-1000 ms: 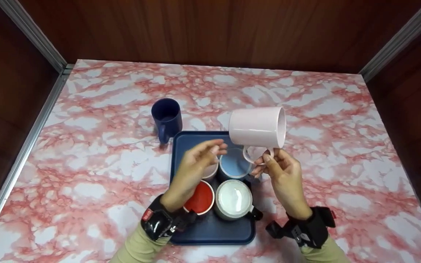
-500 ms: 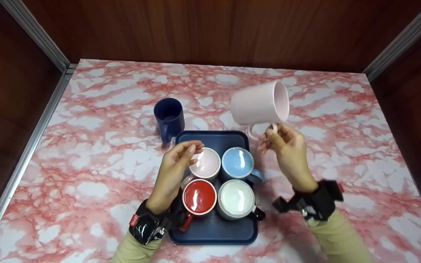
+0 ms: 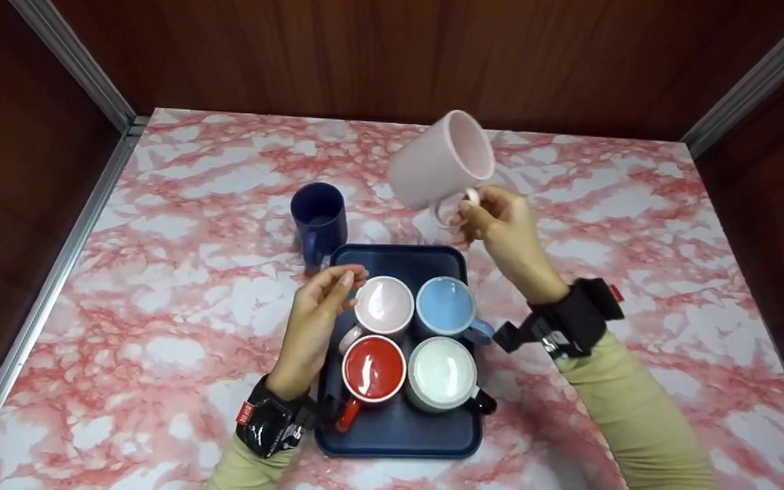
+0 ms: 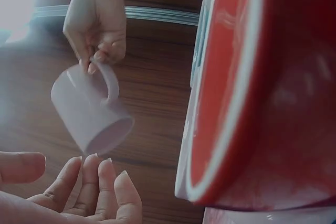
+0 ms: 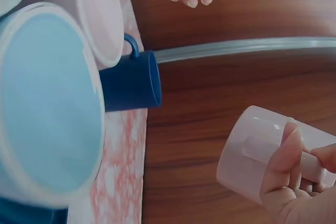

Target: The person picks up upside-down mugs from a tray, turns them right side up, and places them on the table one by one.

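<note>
My right hand (image 3: 511,235) pinches the handle of a pale pink mug (image 3: 436,160), held tilted in the air beyond the tray with its mouth up and to the right. In the right wrist view the thumb and fingers close on that handle. My left hand (image 3: 310,320) hovers at the tray's left side with relaxed fingers and holds nothing. Nearest to it is a light pink mug (image 3: 385,305) on the dark blue tray (image 3: 399,439). Beside that stand a light blue mug (image 3: 445,306), a red mug (image 3: 373,371) and a white-lined mug (image 3: 442,373) with a black handle.
A dark blue mug (image 3: 320,218) stands upright on the marbled table (image 3: 181,272), just off the tray's back left corner. Brown wood panels (image 3: 365,54) rise behind the table and at both sides.
My right hand has carried the pale pink mug away from above the tray, farther back and slightly left, tipping its mouth upward. My left hand has drawn back to the left.
</note>
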The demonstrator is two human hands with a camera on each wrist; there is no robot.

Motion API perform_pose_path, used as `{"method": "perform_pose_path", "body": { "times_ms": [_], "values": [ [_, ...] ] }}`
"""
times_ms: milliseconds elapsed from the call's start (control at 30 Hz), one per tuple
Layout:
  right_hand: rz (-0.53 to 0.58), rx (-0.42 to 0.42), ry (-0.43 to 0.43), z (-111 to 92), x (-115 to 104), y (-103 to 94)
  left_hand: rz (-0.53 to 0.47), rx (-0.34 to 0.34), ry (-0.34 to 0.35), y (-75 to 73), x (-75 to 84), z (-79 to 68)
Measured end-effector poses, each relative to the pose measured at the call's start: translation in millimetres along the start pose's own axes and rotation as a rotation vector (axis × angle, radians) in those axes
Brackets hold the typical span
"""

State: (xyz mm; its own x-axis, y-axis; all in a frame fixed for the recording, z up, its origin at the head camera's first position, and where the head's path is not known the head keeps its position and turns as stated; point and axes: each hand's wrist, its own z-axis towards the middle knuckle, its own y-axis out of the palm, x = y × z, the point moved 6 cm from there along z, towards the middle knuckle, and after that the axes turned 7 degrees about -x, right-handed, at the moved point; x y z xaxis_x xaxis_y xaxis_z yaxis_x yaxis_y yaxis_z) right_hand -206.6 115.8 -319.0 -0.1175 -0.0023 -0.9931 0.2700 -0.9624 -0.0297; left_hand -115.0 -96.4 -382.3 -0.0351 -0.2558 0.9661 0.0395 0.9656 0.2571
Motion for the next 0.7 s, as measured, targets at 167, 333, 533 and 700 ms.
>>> {"method": "perform_pose_path", "body": {
  "times_ms": [167, 333, 533, 700],
  "values": [
    [-0.060, -0.044, 0.084, 14, 6, 19.7, 0.017, 0.021, -0.002, -3.9, -2.4, -0.1],
    [-0.109, -0.078, 0.154, 27, 13, 35.7, 0.016, 0.042, 0.001, -7.5, -2.2, -0.2],
    [-0.168, -0.102, 0.245, 43, 21, 49.1, 0.000, 0.053, -0.004, -10.2, -3.2, -0.2],
    [-0.234, -0.116, 0.299, 54, 28, 57.0, -0.009, 0.060, -0.004, -12.9, -4.5, -1.0]
  ]
}}
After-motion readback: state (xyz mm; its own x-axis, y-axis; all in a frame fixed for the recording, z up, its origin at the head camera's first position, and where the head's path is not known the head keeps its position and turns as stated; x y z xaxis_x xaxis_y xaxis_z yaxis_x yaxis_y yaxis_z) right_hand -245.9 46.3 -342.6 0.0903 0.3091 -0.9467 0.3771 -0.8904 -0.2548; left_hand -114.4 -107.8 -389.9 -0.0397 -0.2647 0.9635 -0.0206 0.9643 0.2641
